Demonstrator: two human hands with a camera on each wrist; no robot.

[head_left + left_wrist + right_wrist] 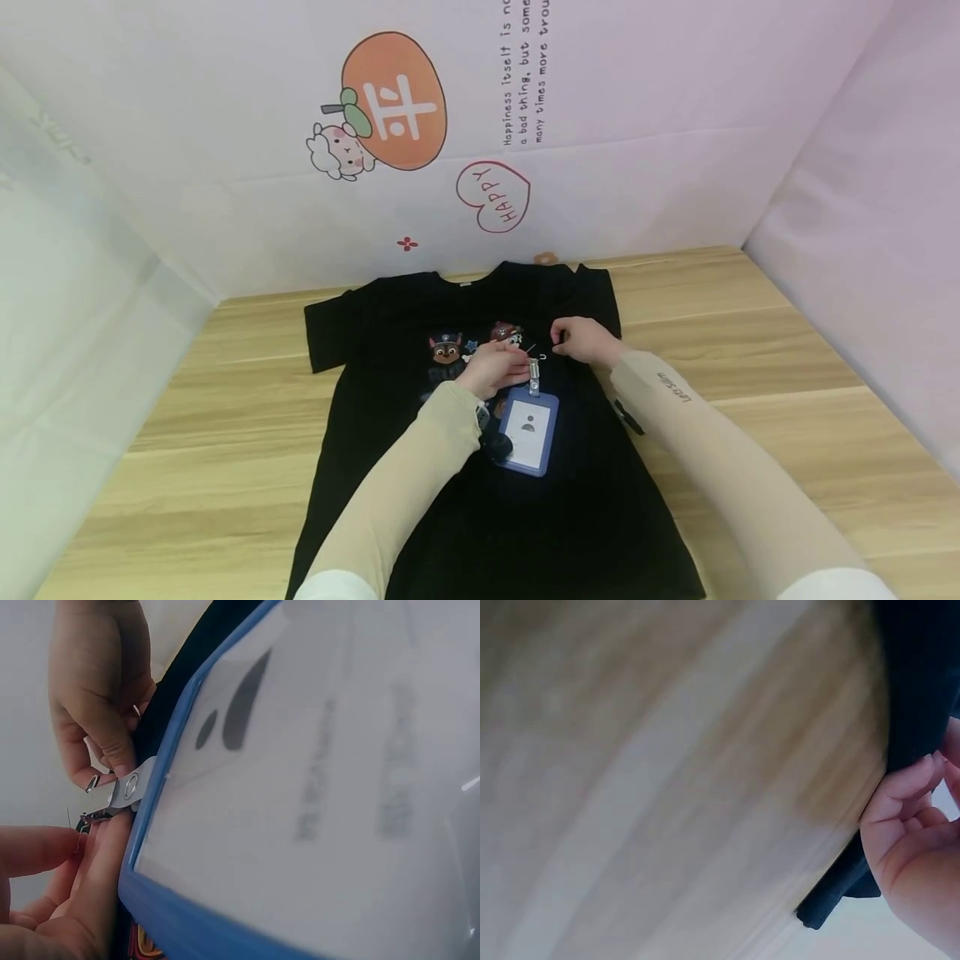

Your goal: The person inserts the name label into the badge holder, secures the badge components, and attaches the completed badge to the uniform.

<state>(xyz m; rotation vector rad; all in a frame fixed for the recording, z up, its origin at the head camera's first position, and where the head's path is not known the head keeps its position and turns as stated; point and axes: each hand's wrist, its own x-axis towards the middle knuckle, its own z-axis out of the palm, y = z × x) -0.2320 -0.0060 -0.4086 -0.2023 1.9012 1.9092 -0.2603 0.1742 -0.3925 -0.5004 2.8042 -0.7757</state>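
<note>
A black T-shirt (pixel 525 533) with printed cartoon dogs lies flat, collar at the far side. On its chest rests a blue-framed badge holder (pixel 551 433) with a white card inside; it fills much of the left wrist view. Its metal clip (pixel 129 785) carries a pin whose thin needle (pixel 69 817) stands apart from the hooked clasp (pixel 92 782). My left hand (pixel 495 367) pinches the pin by the needle's base, fingers under the clip. Just right of it, my right hand (pixel 587 340) pinches the shirt's black cloth (pixel 919 682) between thumb and fingers.
The shirt is spread on a wood-grain table (pixel 750 333). A white printed cloth (pixel 637 192) rises behind the table's far edge, with pale cloth on both sides. Dark wrist gear (pixel 628 417) hangs under the right forearm.
</note>
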